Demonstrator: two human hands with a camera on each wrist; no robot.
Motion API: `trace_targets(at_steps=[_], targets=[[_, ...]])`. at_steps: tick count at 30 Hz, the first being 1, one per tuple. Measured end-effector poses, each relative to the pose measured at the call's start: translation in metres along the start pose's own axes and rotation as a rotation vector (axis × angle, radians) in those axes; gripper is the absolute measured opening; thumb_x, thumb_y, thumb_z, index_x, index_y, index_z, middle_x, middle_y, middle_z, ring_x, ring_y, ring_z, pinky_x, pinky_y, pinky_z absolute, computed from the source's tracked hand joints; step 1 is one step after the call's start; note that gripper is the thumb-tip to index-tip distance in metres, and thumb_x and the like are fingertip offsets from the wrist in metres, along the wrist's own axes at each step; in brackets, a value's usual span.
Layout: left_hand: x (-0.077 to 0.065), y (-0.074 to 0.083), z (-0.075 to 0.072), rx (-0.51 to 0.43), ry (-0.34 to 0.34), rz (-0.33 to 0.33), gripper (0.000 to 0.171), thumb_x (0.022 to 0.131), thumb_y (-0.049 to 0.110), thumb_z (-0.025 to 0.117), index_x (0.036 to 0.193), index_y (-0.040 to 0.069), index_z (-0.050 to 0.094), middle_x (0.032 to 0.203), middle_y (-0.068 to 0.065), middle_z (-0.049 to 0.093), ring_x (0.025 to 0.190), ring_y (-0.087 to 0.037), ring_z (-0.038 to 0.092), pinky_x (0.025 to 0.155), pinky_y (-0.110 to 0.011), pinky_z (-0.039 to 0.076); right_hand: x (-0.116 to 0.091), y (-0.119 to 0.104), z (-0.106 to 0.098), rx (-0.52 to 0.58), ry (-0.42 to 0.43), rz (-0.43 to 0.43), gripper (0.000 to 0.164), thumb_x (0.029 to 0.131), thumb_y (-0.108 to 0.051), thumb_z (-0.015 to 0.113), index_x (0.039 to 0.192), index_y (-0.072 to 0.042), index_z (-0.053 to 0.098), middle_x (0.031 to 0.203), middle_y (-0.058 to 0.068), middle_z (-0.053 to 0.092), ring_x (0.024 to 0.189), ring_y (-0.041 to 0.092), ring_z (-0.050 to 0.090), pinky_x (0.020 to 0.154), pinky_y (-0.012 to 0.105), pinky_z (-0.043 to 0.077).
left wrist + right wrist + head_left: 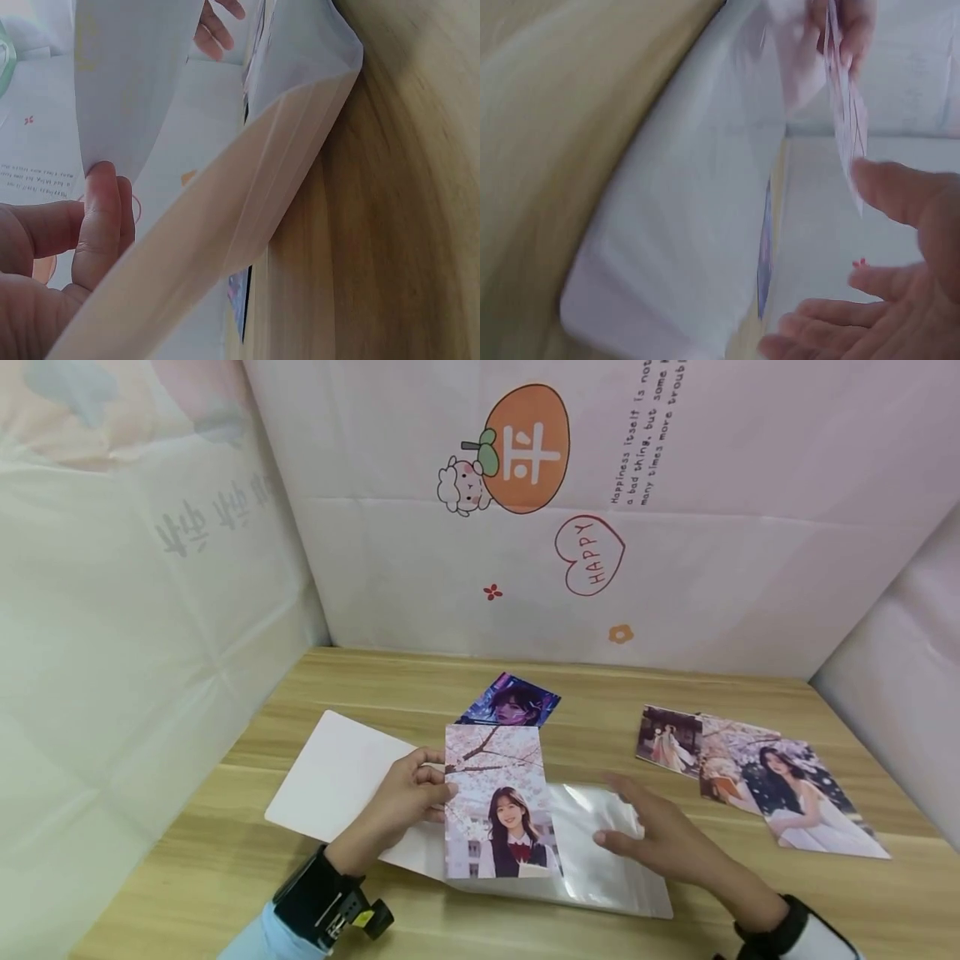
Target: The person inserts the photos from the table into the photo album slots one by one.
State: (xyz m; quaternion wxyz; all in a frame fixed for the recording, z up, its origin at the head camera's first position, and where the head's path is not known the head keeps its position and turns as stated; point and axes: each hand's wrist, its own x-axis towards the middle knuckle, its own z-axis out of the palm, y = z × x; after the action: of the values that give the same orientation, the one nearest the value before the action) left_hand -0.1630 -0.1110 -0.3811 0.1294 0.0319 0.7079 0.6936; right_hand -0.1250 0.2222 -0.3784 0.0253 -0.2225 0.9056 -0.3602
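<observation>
My left hand (411, 789) pinches the left edge of a photo card (497, 802), held up over an open photo album. The card's picture has a person in a school vest under pink blossoms; its plain white back (131, 75) faces the left wrist view. Clear plastic sleeves (611, 860) of the album lie under and to the right of the card, and the white cover (337, 777) is folded out to the left. Over the sleeves hovers my right hand (667, 831), fingers spread and holding nothing. In the right wrist view its thumb is close to the card's edge.
Behind the album lies a purple-blue picture card (517, 700). At the right, several photo cards overlap on the wooden table (420, 681), the nearest showing a white dress (817, 802). A printed white cloth (390, 560) stands around the back and sides.
</observation>
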Motion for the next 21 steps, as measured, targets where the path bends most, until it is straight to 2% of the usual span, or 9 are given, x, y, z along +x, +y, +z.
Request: trace_targets(at_steps=[3, 8, 11, 14, 16, 21], targets=[[-0.002, -0.001, -0.003, 0.003, 0.004, -0.004, 0.04, 0.082, -0.007, 0.063, 0.118, -0.003, 0.046, 0.079, -0.008, 0.053, 0.063, -0.015, 0.056, 0.053, -0.03, 0.052, -0.006, 0.012, -0.011, -0.153, -0.082, -0.025, 0.085, 0.077, -0.04, 0.073, 0.138, 0.004, 0.033, 0.134, 0.032, 0.036, 0.117, 0.051, 0.038, 0.09, 0.062, 0.034], [-0.005, 0.0, -0.007, 0.001, 0.016, -0.002, 0.041, 0.082, -0.006, 0.063, 0.119, -0.003, 0.045, 0.08, -0.007, 0.052, 0.064, -0.015, 0.055, 0.053, -0.03, 0.053, -0.017, 0.026, -0.017, -0.239, -0.2, 0.008, 0.102, 0.065, -0.046, 0.079, 0.137, 0.006, 0.031, 0.133, 0.042, 0.026, 0.119, 0.059, 0.025, 0.09, 0.069, 0.026], [-0.008, 0.001, -0.007, -0.002, 0.011, -0.007, 0.041, 0.083, -0.006, 0.062, 0.119, -0.003, 0.044, 0.08, -0.008, 0.052, 0.064, -0.015, 0.055, 0.053, -0.03, 0.052, -0.025, 0.032, -0.016, -0.245, -0.235, 0.079, 0.113, 0.056, -0.046, 0.083, 0.139, 0.006, 0.027, 0.133, 0.044, 0.022, 0.12, 0.06, 0.021, 0.09, 0.07, 0.024], [-0.009, 0.001, -0.007, -0.002, 0.012, -0.011, 0.04, 0.083, -0.006, 0.062, 0.118, -0.003, 0.043, 0.081, -0.008, 0.052, 0.065, -0.015, 0.054, 0.053, -0.03, 0.052, -0.029, 0.036, -0.014, -0.228, -0.259, 0.139, 0.117, 0.052, -0.044, 0.085, 0.14, 0.005, 0.026, 0.134, 0.044, 0.019, 0.12, 0.061, 0.018, 0.088, 0.071, 0.025], [-0.01, 0.001, -0.007, -0.001, 0.017, -0.012, 0.039, 0.083, -0.006, 0.062, 0.117, -0.003, 0.044, 0.081, -0.008, 0.052, 0.065, -0.015, 0.054, 0.053, -0.03, 0.052, -0.031, 0.037, -0.014, -0.217, -0.275, 0.168, 0.116, 0.052, -0.044, 0.085, 0.14, 0.005, 0.027, 0.134, 0.045, 0.018, 0.12, 0.062, 0.017, 0.087, 0.072, 0.024], [-0.011, -0.002, -0.007, 0.003, 0.021, -0.013, 0.038, 0.082, -0.006, 0.062, 0.116, -0.003, 0.045, 0.08, -0.008, 0.053, 0.063, -0.015, 0.054, 0.053, -0.029, 0.052, -0.032, 0.042, -0.013, -0.213, -0.311, 0.179, 0.11, 0.055, -0.041, 0.085, 0.139, 0.005, 0.031, 0.132, 0.047, 0.019, 0.117, 0.065, 0.018, 0.085, 0.073, 0.025]])
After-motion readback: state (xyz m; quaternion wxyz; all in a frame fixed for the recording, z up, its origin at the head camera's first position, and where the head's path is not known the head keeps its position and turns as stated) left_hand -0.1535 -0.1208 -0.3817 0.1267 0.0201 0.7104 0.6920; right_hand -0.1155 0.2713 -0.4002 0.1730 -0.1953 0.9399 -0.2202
